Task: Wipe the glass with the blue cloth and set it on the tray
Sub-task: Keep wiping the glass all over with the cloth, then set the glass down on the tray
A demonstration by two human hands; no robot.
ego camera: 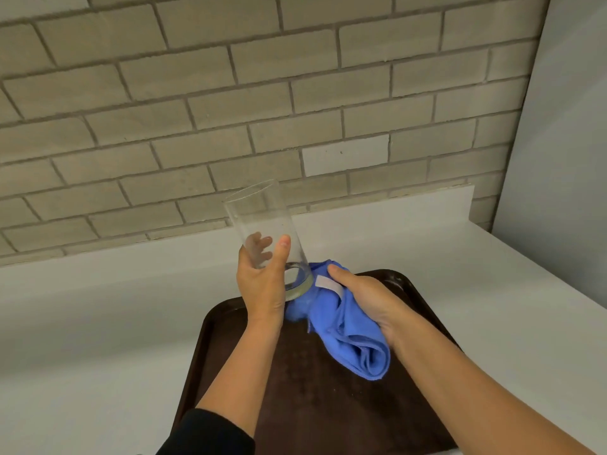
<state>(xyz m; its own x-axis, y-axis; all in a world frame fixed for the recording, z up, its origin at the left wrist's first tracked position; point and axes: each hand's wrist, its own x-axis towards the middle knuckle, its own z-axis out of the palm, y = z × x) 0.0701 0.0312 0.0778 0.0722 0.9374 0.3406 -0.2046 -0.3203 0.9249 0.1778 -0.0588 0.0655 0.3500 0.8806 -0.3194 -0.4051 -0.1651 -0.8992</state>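
A tall clear glass [259,218] is held above the tray, tilted with its mouth up and to the left. My left hand [262,284] grips its lower half, thumb on the near side and fingers showing through the glass. The thick base of the glass rests against the bunched blue cloth [348,326], which my right hand [364,297] grasps from the right. The cloth hangs down over the dark brown tray [315,389], which lies on the white counter below both hands.
The white counter [98,323] spreads to the left and right of the tray, with a low white upstand behind it. A grey brick wall [230,93] rises at the back, and a plain white panel [565,159] stands at the right.
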